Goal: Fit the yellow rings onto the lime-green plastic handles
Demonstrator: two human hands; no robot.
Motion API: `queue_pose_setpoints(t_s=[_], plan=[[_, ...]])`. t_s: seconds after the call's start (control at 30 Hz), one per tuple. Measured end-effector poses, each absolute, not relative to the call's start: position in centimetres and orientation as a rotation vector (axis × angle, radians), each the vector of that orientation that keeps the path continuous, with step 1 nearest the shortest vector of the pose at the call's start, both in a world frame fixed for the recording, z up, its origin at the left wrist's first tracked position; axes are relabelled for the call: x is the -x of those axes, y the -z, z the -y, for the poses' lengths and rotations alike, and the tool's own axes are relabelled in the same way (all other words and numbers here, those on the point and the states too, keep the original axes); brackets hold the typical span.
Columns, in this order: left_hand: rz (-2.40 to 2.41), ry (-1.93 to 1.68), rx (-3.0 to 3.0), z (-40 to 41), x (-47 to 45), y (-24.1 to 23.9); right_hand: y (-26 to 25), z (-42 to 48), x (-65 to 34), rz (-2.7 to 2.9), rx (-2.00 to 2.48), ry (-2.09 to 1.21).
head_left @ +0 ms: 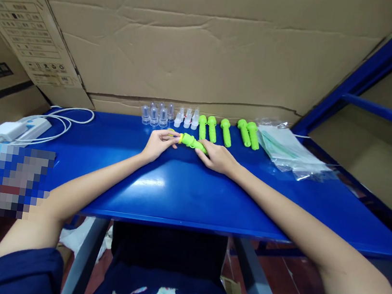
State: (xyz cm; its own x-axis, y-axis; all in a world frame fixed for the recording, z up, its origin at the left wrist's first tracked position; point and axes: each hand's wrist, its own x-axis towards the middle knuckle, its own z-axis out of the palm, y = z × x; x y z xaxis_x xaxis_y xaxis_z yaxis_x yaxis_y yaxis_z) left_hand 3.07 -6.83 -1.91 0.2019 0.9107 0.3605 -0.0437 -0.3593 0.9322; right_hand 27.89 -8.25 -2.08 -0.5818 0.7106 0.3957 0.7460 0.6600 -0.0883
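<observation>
While fingers of the left hand (154, 146) pinch the yellow end (180, 138) of a lime-green plastic tube (190, 141) over the glossy blue surface (189, 194), the right hand's (221, 159) grip its other end | transparent plastic bag (303, 173), right: flat white-and-green contents (282, 145)

Green-and-yellow piece (188, 140) partly behind the hands (218, 158)

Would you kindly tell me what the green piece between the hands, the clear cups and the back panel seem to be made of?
Green piece: probably plastic, smooth and evenly coloured.
Clear cups: likely glossy plastic, see-through with bright highlights, though glass is possible.
Back panel: apparently cardboard, matte brown with creases.
</observation>
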Motion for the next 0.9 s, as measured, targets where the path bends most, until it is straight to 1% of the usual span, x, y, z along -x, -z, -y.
queue_pose_setpoints(t_s=[0.57, 0.77, 0.9], plan=[[-0.887, -1.201, -1.653, 7.1, -1.6, 1.4, 1.2, 9.2, -27.5, 2.600, 1.160, 0.118], [-0.838, -1.168, -1.637, 6.7, -1.8, 1.8, 1.3, 9.4, -27.1, 2.496, 1.238, 0.120], [-0.874, -1.207, -1.671, 6.5, -2.0, 2.0, 1.2, 9.7, -26.6, 2.436, 1.264, 0.073]])
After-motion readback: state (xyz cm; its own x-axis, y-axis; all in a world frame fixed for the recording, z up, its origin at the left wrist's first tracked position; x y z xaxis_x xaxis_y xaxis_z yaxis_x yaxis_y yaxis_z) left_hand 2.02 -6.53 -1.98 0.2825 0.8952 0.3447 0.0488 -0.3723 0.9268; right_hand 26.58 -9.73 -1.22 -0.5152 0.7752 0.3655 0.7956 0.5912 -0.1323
